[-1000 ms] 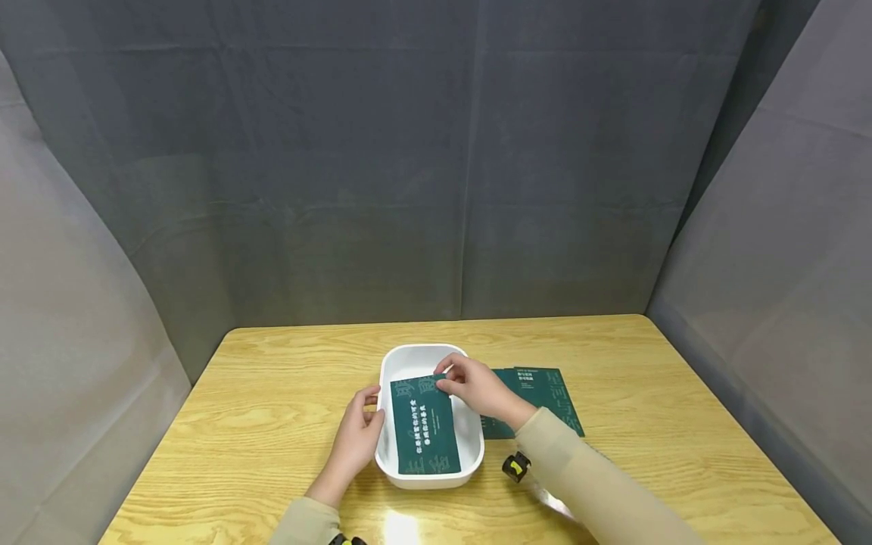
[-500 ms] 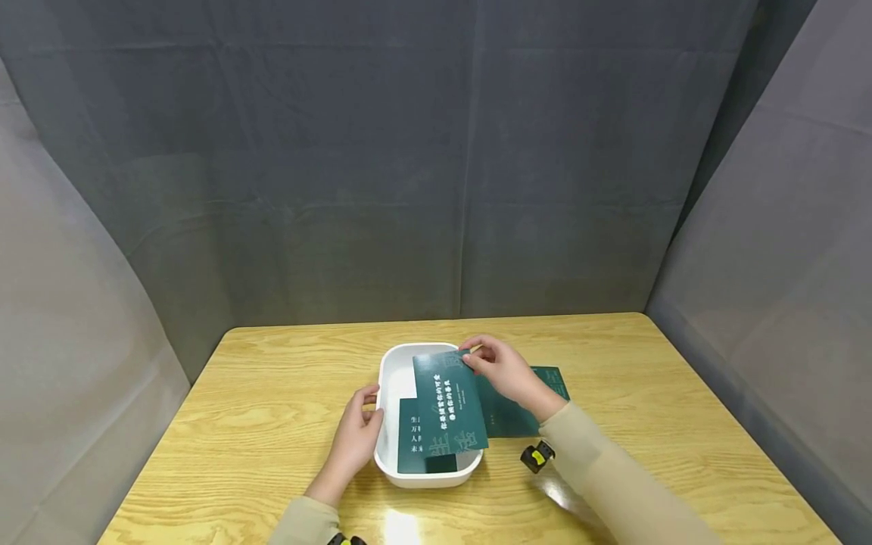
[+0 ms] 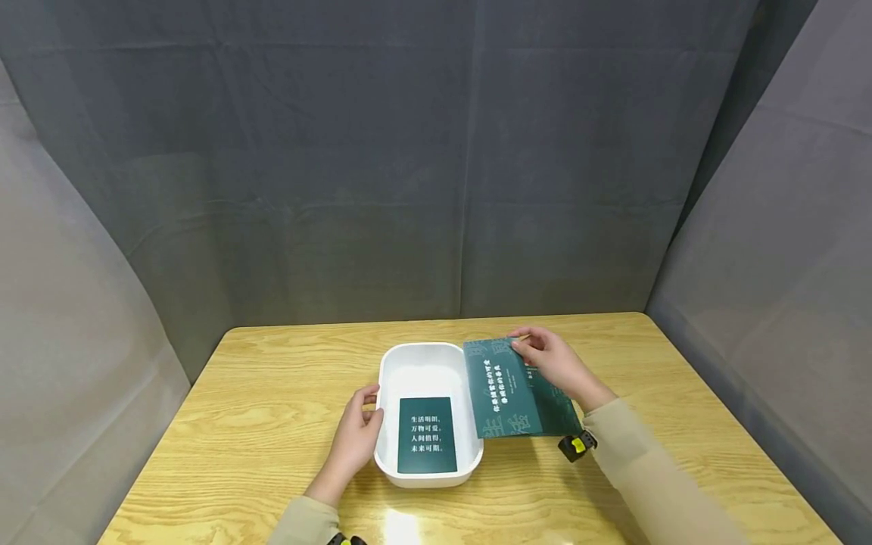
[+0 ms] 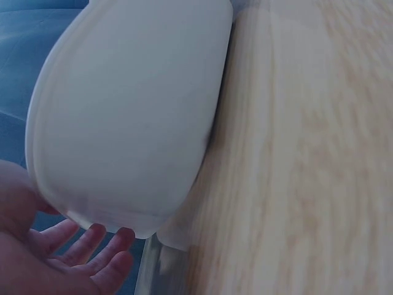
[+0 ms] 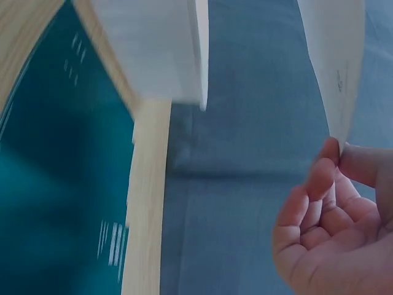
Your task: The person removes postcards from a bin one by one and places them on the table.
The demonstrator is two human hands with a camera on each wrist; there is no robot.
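Light wood-grain table [image 3: 272, 393]; grey fabric backdrop [image 3: 381, 166] behind and at both sides; soft glare on table's near edge.

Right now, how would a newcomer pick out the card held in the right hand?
On the wooden table, look just right of the white tray. The held card hangs tilted above cards lying flat, pinched at its far edge by the right hand.

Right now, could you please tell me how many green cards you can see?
3: one lying in the white tub, one held in the right hand, one on the table beneath it; more may be hidden underneath.
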